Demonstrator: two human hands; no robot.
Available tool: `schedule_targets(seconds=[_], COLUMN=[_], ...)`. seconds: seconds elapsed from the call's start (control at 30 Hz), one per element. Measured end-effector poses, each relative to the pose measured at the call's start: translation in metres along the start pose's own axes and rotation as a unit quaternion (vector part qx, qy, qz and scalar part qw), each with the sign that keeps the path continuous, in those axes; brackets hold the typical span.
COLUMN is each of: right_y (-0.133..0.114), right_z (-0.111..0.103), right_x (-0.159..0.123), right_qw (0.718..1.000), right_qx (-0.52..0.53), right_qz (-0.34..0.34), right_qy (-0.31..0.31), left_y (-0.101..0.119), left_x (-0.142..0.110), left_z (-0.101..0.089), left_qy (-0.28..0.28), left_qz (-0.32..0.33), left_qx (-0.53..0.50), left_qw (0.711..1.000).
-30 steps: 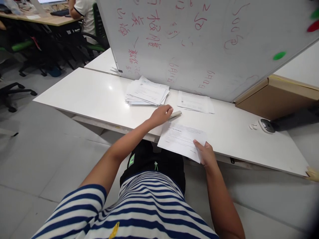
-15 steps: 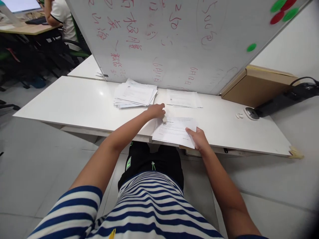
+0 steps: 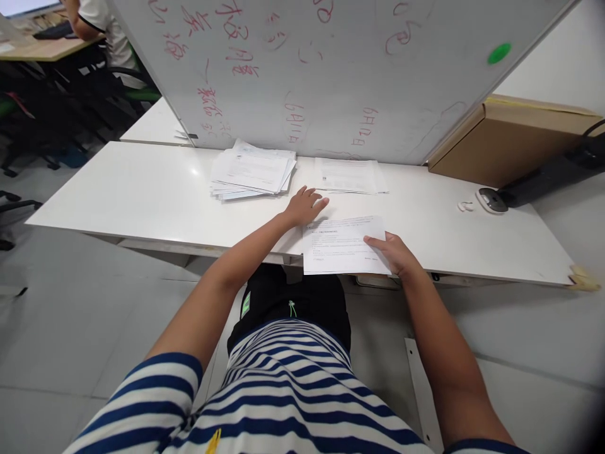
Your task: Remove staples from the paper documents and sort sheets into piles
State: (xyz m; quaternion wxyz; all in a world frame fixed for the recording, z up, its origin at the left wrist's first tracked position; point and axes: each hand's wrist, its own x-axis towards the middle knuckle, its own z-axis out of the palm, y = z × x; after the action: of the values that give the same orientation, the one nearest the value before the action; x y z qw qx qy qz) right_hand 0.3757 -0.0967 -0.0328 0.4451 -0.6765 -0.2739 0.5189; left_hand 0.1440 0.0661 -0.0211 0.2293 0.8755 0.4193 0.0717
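My right hand (image 3: 395, 252) grips a printed sheet of paper (image 3: 345, 247) at its right edge, thumb on top and the other fingers underneath. The sheet lies partly over the table's front edge. Just above its upper left corner is my left hand (image 3: 305, 207), fingers spread, holding nothing. Behind the left hand lies a thick, uneven stack of papers (image 3: 258, 169). A smaller, flatter pile of papers (image 3: 350, 176) rests to the right of that stack, below the whiteboard.
A whiteboard (image 3: 331, 82) with red writing stands along the back of the white table (image 3: 127, 195). To the right are a cardboard box (image 3: 510, 139), a dark cylindrical object (image 3: 553, 173) and a small white item (image 3: 466, 206). A seated person (image 3: 111, 38) is at the far left.
My left hand has opened and no longer pinches at the small pale thing by the sheet's upper left. The sheet in my right hand has turned straighter and shifted right.
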Motion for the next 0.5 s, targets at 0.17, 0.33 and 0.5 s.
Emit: schedule_targets(seconds=[0.17, 0.33, 0.5], right_y=[0.005, 0.011, 0.013], right_z=[-0.004, -0.008, -0.008], right_x=[-0.001, 0.003, 0.003], right_qw=[1.000, 0.999, 0.999], right_qx=[0.009, 0.013, 0.019], right_qz=[-0.011, -0.020, -0.026], right_qy=[-0.014, -0.034, -0.031], left_y=[-0.002, 0.000, 0.000], left_x=[0.002, -0.002, -0.004], left_z=[0.000, -0.003, -0.004], left_qy=[-0.014, -0.024, -0.025], left_qz=[0.008, 0.023, 0.030], left_qx=[-0.003, 0.004, -0.003], left_qw=[1.000, 0.999, 0.999])
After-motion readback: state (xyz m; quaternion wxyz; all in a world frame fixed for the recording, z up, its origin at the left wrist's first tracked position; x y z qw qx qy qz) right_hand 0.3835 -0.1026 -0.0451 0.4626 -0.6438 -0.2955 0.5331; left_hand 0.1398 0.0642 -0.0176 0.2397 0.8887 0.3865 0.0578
